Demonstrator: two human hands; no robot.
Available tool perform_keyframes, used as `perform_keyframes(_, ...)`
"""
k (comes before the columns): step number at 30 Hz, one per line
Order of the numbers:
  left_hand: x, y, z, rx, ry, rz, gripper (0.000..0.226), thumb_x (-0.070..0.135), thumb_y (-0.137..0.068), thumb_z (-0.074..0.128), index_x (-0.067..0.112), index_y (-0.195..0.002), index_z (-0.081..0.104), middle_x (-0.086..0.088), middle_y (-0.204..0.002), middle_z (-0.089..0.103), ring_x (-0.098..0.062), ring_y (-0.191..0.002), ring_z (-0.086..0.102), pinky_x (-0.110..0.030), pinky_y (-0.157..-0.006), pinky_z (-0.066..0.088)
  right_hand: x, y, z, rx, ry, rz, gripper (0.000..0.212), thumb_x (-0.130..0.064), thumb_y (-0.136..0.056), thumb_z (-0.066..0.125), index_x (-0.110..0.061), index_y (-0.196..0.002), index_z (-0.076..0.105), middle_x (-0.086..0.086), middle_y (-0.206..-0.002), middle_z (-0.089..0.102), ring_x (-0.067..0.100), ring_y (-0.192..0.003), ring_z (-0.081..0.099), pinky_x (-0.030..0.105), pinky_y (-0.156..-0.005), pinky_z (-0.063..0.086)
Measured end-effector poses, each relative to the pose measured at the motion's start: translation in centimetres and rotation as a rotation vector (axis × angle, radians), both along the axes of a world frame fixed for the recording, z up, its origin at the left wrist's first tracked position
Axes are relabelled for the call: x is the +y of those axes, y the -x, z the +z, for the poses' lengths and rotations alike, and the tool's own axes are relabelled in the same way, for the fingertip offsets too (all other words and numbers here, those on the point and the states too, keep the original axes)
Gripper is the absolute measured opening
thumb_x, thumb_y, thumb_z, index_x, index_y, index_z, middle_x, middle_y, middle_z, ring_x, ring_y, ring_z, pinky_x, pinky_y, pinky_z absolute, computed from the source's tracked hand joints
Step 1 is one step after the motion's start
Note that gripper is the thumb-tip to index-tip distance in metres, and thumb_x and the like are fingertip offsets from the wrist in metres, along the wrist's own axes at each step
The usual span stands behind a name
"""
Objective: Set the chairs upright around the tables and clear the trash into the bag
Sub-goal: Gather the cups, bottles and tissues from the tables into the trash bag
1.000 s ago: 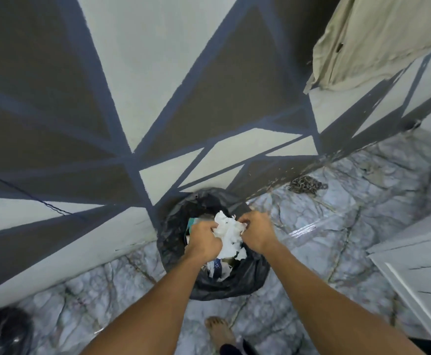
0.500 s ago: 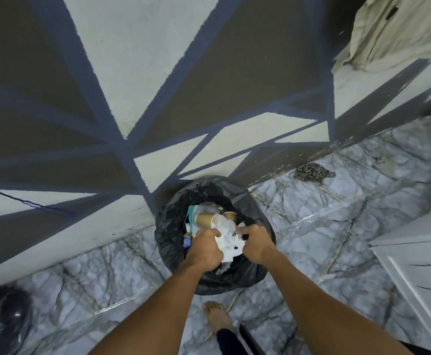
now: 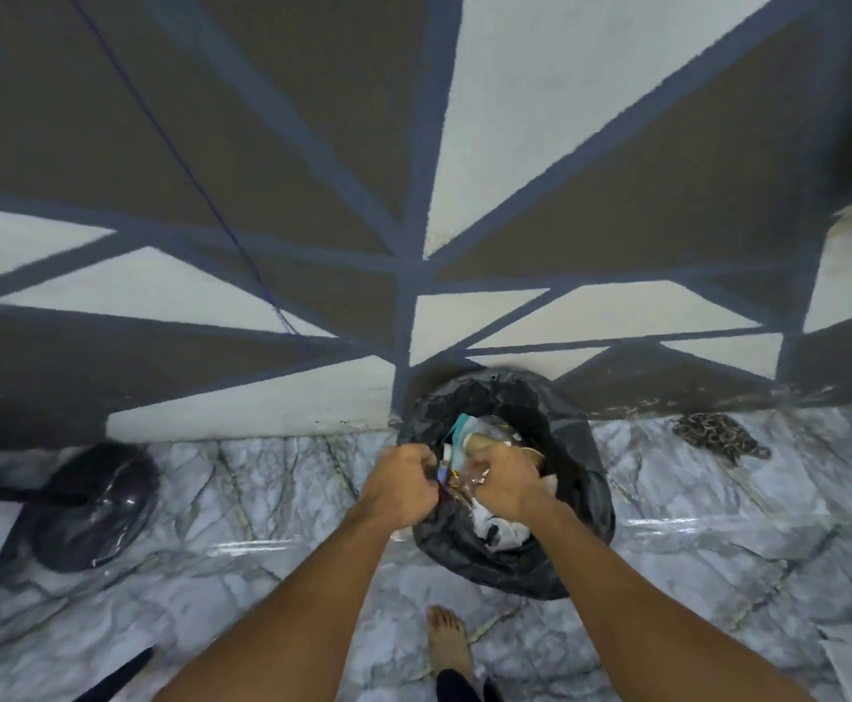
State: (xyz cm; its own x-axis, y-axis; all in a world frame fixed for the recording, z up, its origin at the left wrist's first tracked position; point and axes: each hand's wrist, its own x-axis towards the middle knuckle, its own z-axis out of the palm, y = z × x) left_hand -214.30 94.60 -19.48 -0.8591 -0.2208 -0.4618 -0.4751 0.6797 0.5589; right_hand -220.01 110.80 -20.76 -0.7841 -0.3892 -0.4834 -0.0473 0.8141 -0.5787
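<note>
Both bare arms reach forward and down over a black trash bag (image 3: 581,504) that stands open on the marble floor (image 3: 271,499), its far side against the foot of a wall (image 3: 211,144) painted in dark and pale triangles with blue-grey bands. The left hand (image 3: 403,491) is curled into a fist at the near-left rim of the bag, and the black plastic bunches right under it; whether the fingers actually pinch the rim cannot be told. The right hand (image 3: 507,486) is also curled, knuckles up, over the middle of the bag's mouth, with something small, clear and shiny at its fingertips; what that is, and how firmly it is gripped, is too blurred to make out. Between the two hands a small blue-and-red scrap shows. Inside the bag lies the trash (image 3: 474,435): a teal and clear wrapper and a tan cup-like piece toward the far side, and crumpled white paper (image 3: 502,532) near the near side, below the right wrist. A bare foot (image 3: 446,638) stands on the floor just in front of the bag. To the left, near the wall, a dark round base (image 3: 97,504) sits on the floor. To the right of the bag, a heap of metal chain (image 3: 717,433) lies at the wall's foot
</note>
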Motion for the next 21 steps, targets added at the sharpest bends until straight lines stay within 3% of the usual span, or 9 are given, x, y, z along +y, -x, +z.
perform_keyframes(2, -2.7, -3.2, 1.1, 0.026, 0.027, 0.063, 0.026, 0.011, -0.078, 0.063, 0.017, -0.102, 0.071, -0.001, -0.106, 0.07, -0.023, -0.097, 0.065, -0.029, -0.085, 0.053, -3.2, -1.8, 1.5, 0.002, 0.021, 0.074, 0.023, -0.008, -0.082, 0.069, -0.012, -0.104, 0.073, 0.004, -0.103, 0.072, 0.021, -0.095, 0.066, 0.024, -0.081, 0.051)
perform_keyframes(4, -5.6, -6.7, 2.7, 0.066, 0.06, 0.127, 0.031, 0.013, -0.079, 0.062, 0.019, -0.109, 0.07, -0.001, -0.109, 0.069, -0.023, -0.1, 0.065, -0.025, -0.085, 0.051, -6.7, -3.9, 3.3, 0.038, 0.047, 0.167, 0.027, -0.008, -0.078, 0.068, -0.014, -0.103, 0.074, 0.003, -0.102, 0.074, 0.02, -0.094, 0.067, 0.033, -0.087, 0.056)
perform_keyframes(7, -9.6, -13.5, 5.9, 0.122, 0.124, 0.247, 0.038, 0.026, -0.075, 0.058, 0.02, -0.111, 0.07, -0.002, -0.112, 0.071, -0.024, -0.104, 0.065, -0.023, -0.086, 0.048, -12.4, -8.6, 7.1, 0.118, 0.12, 0.314, 0.028, -0.008, -0.071, 0.062, -0.014, -0.095, 0.075, 0.004, -0.095, 0.075, 0.021, -0.089, 0.068, 0.037, -0.084, 0.057)
perform_keyframes(13, -16.3, -30.1, 13.6, 0.309, 0.3, 0.463, 0.038, 0.024, -0.068, 0.048, 0.014, -0.097, 0.07, -0.012, -0.099, 0.071, -0.034, -0.096, 0.064, -0.038, -0.078, 0.052, -23.3, -21.8, 14.3, 0.266, 0.277, 0.595, 0.031, -0.007, -0.069, 0.065, -0.018, -0.096, 0.077, 0.0, -0.094, 0.077, 0.017, -0.084, 0.069, 0.031, -0.084, 0.055)
perform_keyframes(16, -18.7, -39.5, 17.2, 0.37, 0.405, 0.617, 0.03, 0.017, -0.072, 0.056, 0.014, -0.099, 0.07, -0.007, -0.097, 0.071, -0.029, -0.094, 0.063, -0.037, -0.076, 0.053, -28.3, -29.3, 18.4, 0.334, 0.367, 0.739, 0.026, -0.006, -0.071, 0.068, -0.018, -0.092, 0.078, -0.002, -0.089, 0.076, 0.016, -0.077, 0.066, 0.031, -0.08, 0.056)
perform_keyframes(21, -20.9, -54.6, 19.9, 0.357, 0.469, 0.916, 0.026, 0.02, -0.073, 0.052, 0.023, -0.093, 0.068, 0.0, -0.094, 0.07, -0.025, -0.091, 0.062, -0.04, -0.077, 0.055, -34.3, -43.6, 22.8, 0.295, 0.533, 1.01, 0.023, -0.007, -0.076, 0.072, -0.016, -0.096, 0.077, -0.005, -0.082, 0.07, 0.01, -0.076, 0.063, 0.026, -0.078, 0.053)
